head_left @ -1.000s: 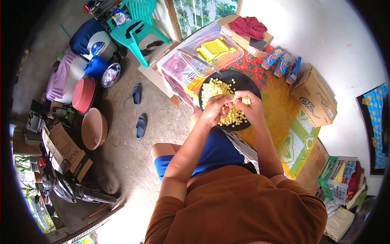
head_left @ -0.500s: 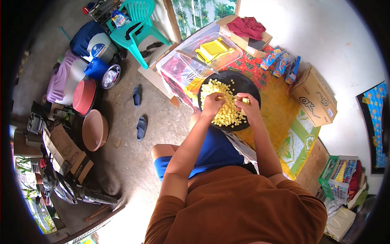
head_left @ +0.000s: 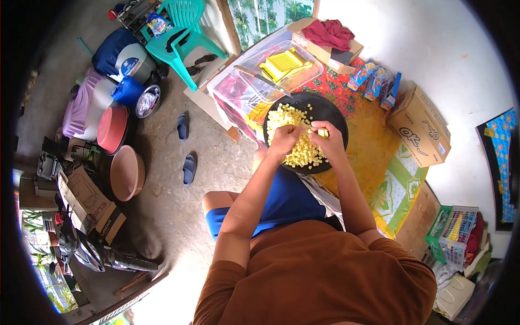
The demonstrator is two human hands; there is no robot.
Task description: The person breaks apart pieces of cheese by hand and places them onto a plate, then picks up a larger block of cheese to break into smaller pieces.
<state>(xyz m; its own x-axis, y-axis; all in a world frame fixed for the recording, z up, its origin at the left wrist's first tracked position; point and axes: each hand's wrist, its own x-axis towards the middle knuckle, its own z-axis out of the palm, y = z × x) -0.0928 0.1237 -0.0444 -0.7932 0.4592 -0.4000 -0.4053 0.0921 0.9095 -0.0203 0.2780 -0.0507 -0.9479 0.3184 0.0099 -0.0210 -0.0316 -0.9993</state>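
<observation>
A round black tray or shallow pan (head_left: 331,108) lies beside my lap, holding a heap of small pale-yellow cubes (head_left: 286,117). Over the heap, my left hand (head_left: 286,142) is closed in a pinch, and whatever its fingertips hold is too small to name. Opposite it, my right hand (head_left: 331,144) curls its fingers around some yellow cubes, with a bit of yellow showing between them. The fingertips of both hands nearly meet above the middle of the heap. Single cubes lie scattered near the tray's far side.
Beyond the tray, a clear plastic bin (head_left: 246,81) carries a yellow slotted rack (head_left: 284,66). A cardboard box (head_left: 418,127) and blue packets (head_left: 374,84) stand to the right. Slippers (head_left: 189,169), basins (head_left: 127,173) and a green chair (head_left: 181,40) are at left.
My right hand has moved slightly left, its fingertips now closer to those of my left hand. My left hand stays nearly in place.
</observation>
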